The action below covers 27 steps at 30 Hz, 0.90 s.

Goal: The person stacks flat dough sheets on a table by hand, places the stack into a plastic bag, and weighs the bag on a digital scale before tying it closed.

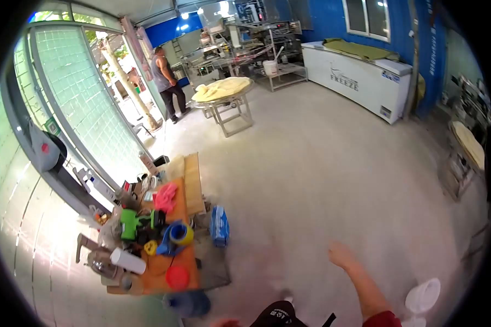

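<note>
My right hand (pixel 341 255) hangs out over the concrete floor, at the end of a bare forearm and a red sleeve. Its fingers look curled in, and nothing shows in them. Only a blurred sliver of my left hand (pixel 226 324) reaches into view at the bottom edge, its fingers hidden. Between the two is a black cloth item (pixel 278 316) with white lettering, at my body. Closest to my left hand are a big blue water jug (pixel 188 303) and a cluttered orange-topped table (pixel 174 210). White buckets (pixel 423 295) stand on the floor to the right.
The table holds a metal kettle (pixel 101 262), a white cup (pixel 128 260), tape rolls (pixel 181 233) and a pink cloth (pixel 166 197). Farther off are a round table with pale dough-like sheets (pixel 222 89), a person (pixel 167 82), a chest freezer (pixel 354 73) and machinery (pixel 240 41).
</note>
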Available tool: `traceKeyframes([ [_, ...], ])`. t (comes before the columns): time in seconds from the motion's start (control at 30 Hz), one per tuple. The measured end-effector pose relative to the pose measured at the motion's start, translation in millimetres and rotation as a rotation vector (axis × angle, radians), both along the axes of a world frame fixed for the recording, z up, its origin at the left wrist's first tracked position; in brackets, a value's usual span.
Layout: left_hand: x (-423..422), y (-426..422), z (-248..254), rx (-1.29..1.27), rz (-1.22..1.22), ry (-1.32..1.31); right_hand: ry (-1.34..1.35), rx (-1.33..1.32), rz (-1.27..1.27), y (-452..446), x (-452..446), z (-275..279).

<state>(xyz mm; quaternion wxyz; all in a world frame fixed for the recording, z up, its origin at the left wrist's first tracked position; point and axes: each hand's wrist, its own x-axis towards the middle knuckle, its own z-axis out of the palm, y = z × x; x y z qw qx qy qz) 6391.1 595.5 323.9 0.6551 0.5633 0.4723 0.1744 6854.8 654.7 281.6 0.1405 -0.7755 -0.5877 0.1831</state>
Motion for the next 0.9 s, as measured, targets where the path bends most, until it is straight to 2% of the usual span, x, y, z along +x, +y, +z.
traceKeyframes([
  [0.03,20.1,30.7,26.1,-0.11,0.024,0.045,0.059,0.029,0.08,68.0,0.5,44.7],
  [0.07,37.8,58.4,48.0,-0.238,0.044,0.096,0.106,0.211,0.189,110.1,1.2,71.4],
  [0.1,54.2,94.8,39.7,-0.161,0.047,0.115,0.139,0.416,0.288,148.9,12.4,88.9],
  [0.2,112.0,256.6,-42.7,-0.076,0.038,-0.124,0.397,0.517,0.3,219.0,69.7,75.5],
  [0.23,158.5,304.2,-26.0,0.093,-0.027,0.1,0.353,0.179,0.16,231.4,104.1,50.1],
  [0.27,217.7,363.8,5.9,0.261,-0.095,0.333,0.088,0.012,0.078,229.8,143.5,-8.2],
  [0.3,265.2,409.8,25.9,0.34,-0.072,0.081,-0.073,-0.263,0.098,205.4,184.8,-56.7],
  [0.33,305.3,454.5,44.5,0.365,-0.192,-0.055,-0.308,-0.631,0.318,179.6,227.7,-83.6],
  [0.37,337.7,503.9,62.3,0.402,-0.306,-0.193,-0.175,-0.693,0.387,160.0,265.2,-89.2],
  [0.43,377.8,597.1,88.9,0.275,-0.475,-0.27,-0.032,-0.738,0.174,152.0,319.4,-100.0],
  [0.47,393.8,636.0,90.8,0.205,-0.556,-0.31,-0.042,-0.833,0.109,170.5,350.8,-96.1],
  [0.5,402.9,680.0,74.2,0.203,-0.555,-0.23,-0.121,-0.945,0.083,211.4,389.0,-99.4],
  [0.6,409.8,778.9,33.3,0.356,-0.131,0.112,-0.36,-1.079,0.074,410.2,476.3,-130.9],
  [0.63,403.3,804.3,24.0,0.366,-0.056,0.131,-0.416,-1.102,0.037,526.6,466.1,-104.0],
  [0.67,392.0,826.1,24.5,0.143,0.041,0.011,-0.484,-0.977,0.146,634.5,458.4,-91.8],
  [0.7,376.5,848.6,26.2,-0.073,0.139,-0.114,-0.389,-0.725,-0.001,744.2,445.6,-88.7],
  [0.73,357.4,872.7,17.3,-0.207,0.201,-0.196,-0.383,-0.65,0.156,854.0,408.1,-47.4],
  [0.77,343.1,894.0,14.8,-0.216,0.368,-0.241,-0.514,-0.261,0.303,941.9,394.1,-66.7],
  [0.8,327.0,921.3,18.6,-0.197,0.503,-0.218,-0.362,0.157,0.402,1016.7,365.0,-48.4],
  [0.83,307.1,953.1,3.7,-0.207,0.638,-0.224,-0.273,-0.094,0.451,1102.7,333.7,-44.4],
  [0.87,300.9,991.2,11.9,-0.172,0.757,-0.241,-0.191,-0.349,0.478,1188.7,302.3,-40.6],
  [0.9,283.9,1025.5,0.1,-0.19,0.829,-0.327,-0.116,0.236,0.693,1230.6,283.3,-62.5],
])
